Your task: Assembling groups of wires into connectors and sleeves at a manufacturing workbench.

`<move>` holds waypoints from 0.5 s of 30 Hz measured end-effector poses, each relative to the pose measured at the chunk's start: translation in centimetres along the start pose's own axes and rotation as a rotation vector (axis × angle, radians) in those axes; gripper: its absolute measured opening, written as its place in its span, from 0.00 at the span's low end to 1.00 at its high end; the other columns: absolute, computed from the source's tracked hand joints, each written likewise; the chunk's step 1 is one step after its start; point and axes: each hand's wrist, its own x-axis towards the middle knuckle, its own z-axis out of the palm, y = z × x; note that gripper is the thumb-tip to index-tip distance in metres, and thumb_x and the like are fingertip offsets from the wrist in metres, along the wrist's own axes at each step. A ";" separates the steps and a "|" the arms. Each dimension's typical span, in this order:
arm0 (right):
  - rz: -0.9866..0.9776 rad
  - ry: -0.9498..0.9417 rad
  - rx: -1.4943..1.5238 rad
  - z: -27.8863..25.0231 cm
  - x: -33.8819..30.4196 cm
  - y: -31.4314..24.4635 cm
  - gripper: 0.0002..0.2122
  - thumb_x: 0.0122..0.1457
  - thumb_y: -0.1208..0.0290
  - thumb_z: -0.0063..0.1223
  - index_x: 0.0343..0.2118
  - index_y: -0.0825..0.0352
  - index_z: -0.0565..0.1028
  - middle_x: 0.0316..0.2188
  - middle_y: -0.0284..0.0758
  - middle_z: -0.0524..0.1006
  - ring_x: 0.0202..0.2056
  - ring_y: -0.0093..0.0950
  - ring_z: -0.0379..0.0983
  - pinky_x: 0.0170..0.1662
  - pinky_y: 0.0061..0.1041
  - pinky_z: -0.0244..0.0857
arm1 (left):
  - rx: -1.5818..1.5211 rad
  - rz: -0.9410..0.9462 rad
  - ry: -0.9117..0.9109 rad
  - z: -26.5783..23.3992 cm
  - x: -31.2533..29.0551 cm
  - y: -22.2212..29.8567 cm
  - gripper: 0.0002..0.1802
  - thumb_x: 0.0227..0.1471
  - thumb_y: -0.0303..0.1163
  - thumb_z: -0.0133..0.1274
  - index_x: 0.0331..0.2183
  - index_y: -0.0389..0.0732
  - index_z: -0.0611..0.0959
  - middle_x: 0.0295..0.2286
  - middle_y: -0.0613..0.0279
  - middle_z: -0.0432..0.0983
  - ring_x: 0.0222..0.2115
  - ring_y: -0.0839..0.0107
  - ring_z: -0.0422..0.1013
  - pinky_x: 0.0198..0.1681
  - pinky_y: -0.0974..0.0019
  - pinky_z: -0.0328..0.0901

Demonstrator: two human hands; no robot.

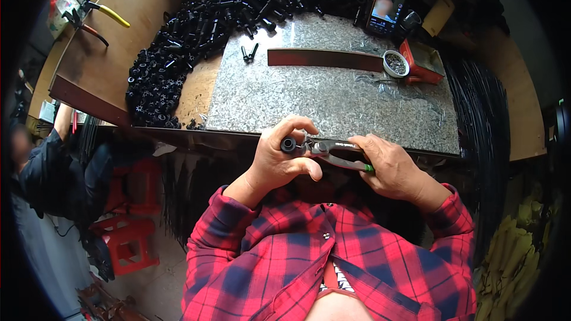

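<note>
My left hand (267, 159) is curled around a small black tubular part (288, 144), its round open end facing up, thumb stretched out below it. My right hand (389, 166) grips a pair of pliers (325, 146) with dark, green-tipped handles. The jaws of the pliers reach in beside the black part, between my left thumb and forefinger; what exactly they bite is too small to tell. Both hands are just off the front edge of a speckled stone slab (250, 101). Two small black pieces (250, 53) lie on the slab.
A large heap of black parts (196, 30) covers the back left. A brown strip (321, 58), a white cup of small bits (395, 63), a red box (422, 71) and a phone (386, 6) stand behind. Black strands (479, 101) hang right. Another person (53, 166) sits left.
</note>
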 end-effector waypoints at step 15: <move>-0.042 -0.100 0.218 0.2 1.3 0.2 0.20 0.50 0.81 0.51 0.48 0.69 0.64 0.36 0.43 0.70 0.37 0.41 0.70 0.40 0.34 0.65 | -0.094 -0.139 0.025 0.2 -0.6 -0.6 0.46 0.23 0.56 0.67 0.41 0.36 0.70 0.31 0.69 0.70 0.26 0.83 0.67 0.30 0.80 0.63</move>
